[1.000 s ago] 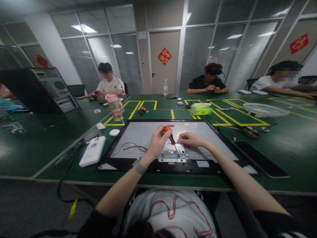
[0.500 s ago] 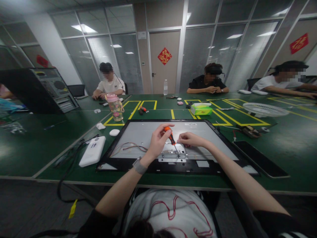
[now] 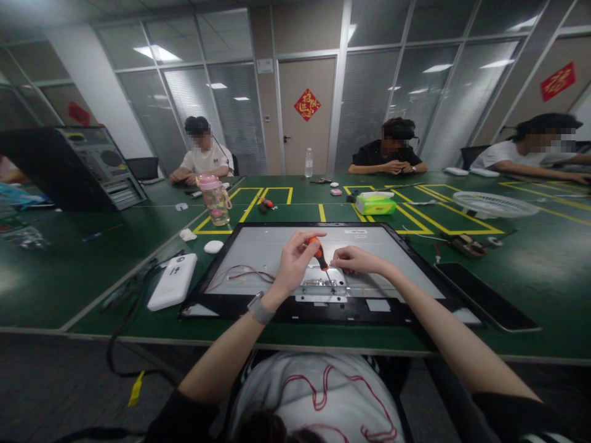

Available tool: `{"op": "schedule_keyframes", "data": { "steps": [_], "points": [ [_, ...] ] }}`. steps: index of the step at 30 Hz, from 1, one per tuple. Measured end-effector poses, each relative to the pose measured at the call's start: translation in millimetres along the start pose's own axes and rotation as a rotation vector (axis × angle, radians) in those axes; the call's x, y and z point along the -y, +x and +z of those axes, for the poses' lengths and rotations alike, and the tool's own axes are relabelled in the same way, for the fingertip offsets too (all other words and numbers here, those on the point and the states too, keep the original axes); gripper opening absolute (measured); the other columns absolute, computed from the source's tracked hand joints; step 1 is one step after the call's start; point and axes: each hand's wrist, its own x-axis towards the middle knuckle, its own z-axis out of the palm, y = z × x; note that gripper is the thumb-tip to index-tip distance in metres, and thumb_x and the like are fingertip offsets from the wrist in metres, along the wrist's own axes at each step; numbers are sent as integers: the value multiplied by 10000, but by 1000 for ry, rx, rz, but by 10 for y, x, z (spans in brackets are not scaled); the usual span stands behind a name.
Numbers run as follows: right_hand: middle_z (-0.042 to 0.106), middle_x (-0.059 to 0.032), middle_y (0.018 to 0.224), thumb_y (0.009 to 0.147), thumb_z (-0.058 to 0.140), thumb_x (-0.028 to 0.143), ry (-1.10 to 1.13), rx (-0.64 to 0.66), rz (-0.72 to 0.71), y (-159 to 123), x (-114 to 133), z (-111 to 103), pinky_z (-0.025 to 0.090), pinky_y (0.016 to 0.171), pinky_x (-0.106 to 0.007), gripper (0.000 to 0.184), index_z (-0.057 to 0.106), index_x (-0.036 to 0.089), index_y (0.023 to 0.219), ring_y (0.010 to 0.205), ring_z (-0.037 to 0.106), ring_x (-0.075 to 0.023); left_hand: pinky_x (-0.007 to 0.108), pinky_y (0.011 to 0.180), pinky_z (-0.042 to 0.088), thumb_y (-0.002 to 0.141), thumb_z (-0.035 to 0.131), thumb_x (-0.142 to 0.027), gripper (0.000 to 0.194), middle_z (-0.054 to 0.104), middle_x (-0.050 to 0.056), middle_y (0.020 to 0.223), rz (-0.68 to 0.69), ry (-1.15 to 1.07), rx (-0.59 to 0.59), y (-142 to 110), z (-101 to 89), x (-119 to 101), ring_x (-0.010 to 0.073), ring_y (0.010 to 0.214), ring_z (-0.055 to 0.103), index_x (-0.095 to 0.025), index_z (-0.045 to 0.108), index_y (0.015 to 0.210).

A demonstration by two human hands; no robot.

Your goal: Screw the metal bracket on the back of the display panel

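An orange and black screwdriver (image 3: 322, 256) stands tilted, its handle gripped from above by my left hand (image 3: 295, 261). Its shaft points down to a metal bracket (image 3: 341, 289) on the back of a flat display panel (image 3: 235, 249) with a black frame. Just right of the screwdriver, my right hand (image 3: 357, 259) is closed, fingers curled, low over the panel. Whether anything is between its fingertips is hidden. Thin wires (image 3: 240, 271) lie across the panel to the left of my left hand.
A white power bank (image 3: 173, 282) lies left of the panel, a black phone-like slab (image 3: 484, 295) to its right. Beyond stand a pink-lidded bottle (image 3: 215, 200), a green tissue pack (image 3: 375, 203) and a white fan grille (image 3: 495, 203). Several people sit across the table (image 3: 295, 215).
Both hands and the screwdriver hold nearly the same place. The person at far right has shifted slightly to the right.
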Motion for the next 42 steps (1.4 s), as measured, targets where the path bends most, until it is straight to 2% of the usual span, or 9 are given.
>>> {"op": "schedule_keyframes", "data": {
  "steps": [3,8,15,22,27,32,38,40,42],
  "points": [
    [496,30,514,778,539,575,-4,-2,-13,-4,11,-2,362,409,-187,436,576,140,790,447,457,-82,238,702,462,848,554,-305,218,553,33,862,21,3,1,1,2,-14,123,762,563,-187,684,977],
    [512,25,510,769,531,601,-17,0,-5,2,5,0,356,401,-197,456,574,147,790,440,457,-91,309,857,441,914,404,-269,326,619,73,966,-4,-51,29,0,-16,30,171,913,570,-162,640,1114],
    [515,22,515,766,531,609,-5,0,3,0,1,2,368,414,-198,459,558,151,777,451,465,-92,239,698,441,852,558,-307,213,562,33,868,41,32,16,-3,-9,5,128,784,547,-203,684,989],
    [504,27,520,767,531,611,0,-3,5,-2,3,4,379,419,-201,462,556,150,785,452,468,-91,239,744,460,845,571,-291,201,555,42,913,60,47,-22,6,-8,21,131,836,549,-200,679,987],
    [500,29,513,765,528,621,-12,-3,6,-2,5,3,379,417,-202,472,550,150,773,451,469,-92,270,788,477,890,491,-300,268,617,56,899,11,-64,15,3,-7,3,143,842,589,-168,636,1072],
    [494,31,510,771,520,617,-18,-8,-4,-8,16,0,380,414,-205,467,552,151,779,451,466,-95,282,781,491,871,532,-305,274,640,54,921,-38,-144,67,3,-5,33,148,844,623,-183,622,1099],
    [482,37,514,777,516,606,-4,-1,-17,-12,20,6,375,417,-198,455,532,152,760,443,454,-84,212,689,446,751,689,-261,99,544,5,779,101,43,-28,13,-13,73,105,749,546,-177,679,802],
    [482,36,514,778,518,601,-4,-2,-22,-10,19,5,375,419,-196,450,533,151,760,449,459,-85,217,696,436,805,626,-271,114,534,5,783,96,42,-13,4,-11,64,105,749,532,-187,682,857],
    [491,30,519,775,522,602,-11,-1,-16,-9,15,2,372,416,-194,452,538,151,764,456,466,-88,235,734,435,890,485,-266,217,550,20,833,69,22,37,-8,-8,45,114,788,538,-203,670,984]
  ]
}}
